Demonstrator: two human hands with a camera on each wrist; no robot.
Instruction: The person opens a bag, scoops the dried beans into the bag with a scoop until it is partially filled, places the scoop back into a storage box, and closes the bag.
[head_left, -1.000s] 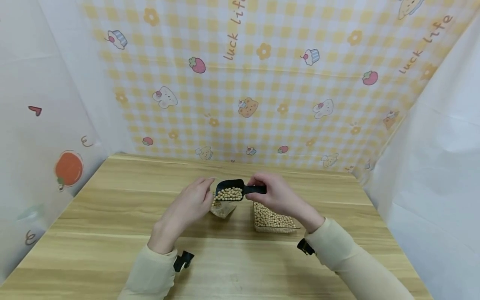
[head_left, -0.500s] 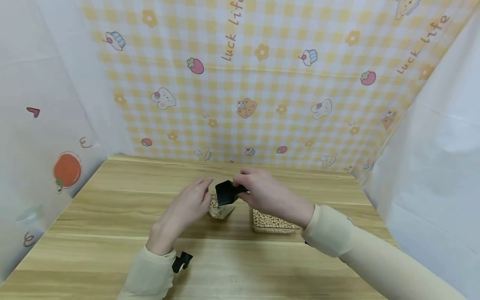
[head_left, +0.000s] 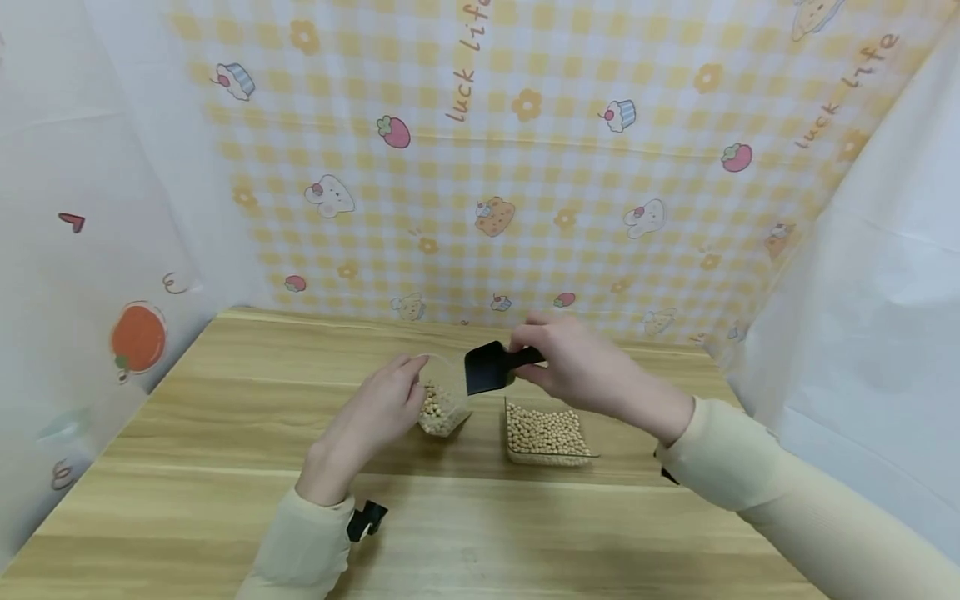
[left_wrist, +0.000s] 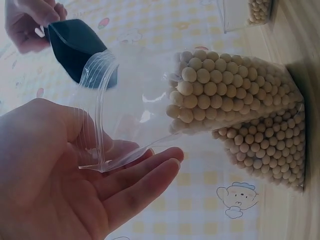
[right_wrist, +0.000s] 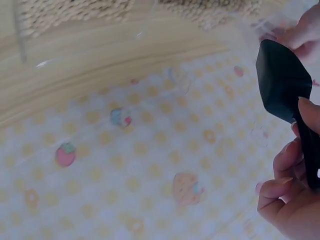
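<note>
My left hand (head_left: pixel 381 402) grips the mouth of a clear plastic zip bag (left_wrist: pixel 142 95), its rim between thumb and fingers in the left wrist view. The bag stands on the table with its mouth spread and pale round soybeans (left_wrist: pixel 220 87) in its lower part. My right hand (head_left: pixel 581 365) pinches the handle of a black scoop (head_left: pixel 486 368) just right of the bag. The scoop is turned over, its dark underside showing in the head view, and no beans show on it. From the left wrist, the scoop's tip overlaps the bag's rim.
A clear rectangular container (head_left: pixel 551 460) of soybeans stands on the wooden table (head_left: pixel 465 533), right of the bag and below my right hand. A yellow checked cloth (head_left: pixel 450 175) hangs behind the table, with white sheets at both sides.
The scoop, level and loaded with soybeans at first, was tipped over the bag and has since moved right, still turned over. The left hand has stayed at the bag.
</note>
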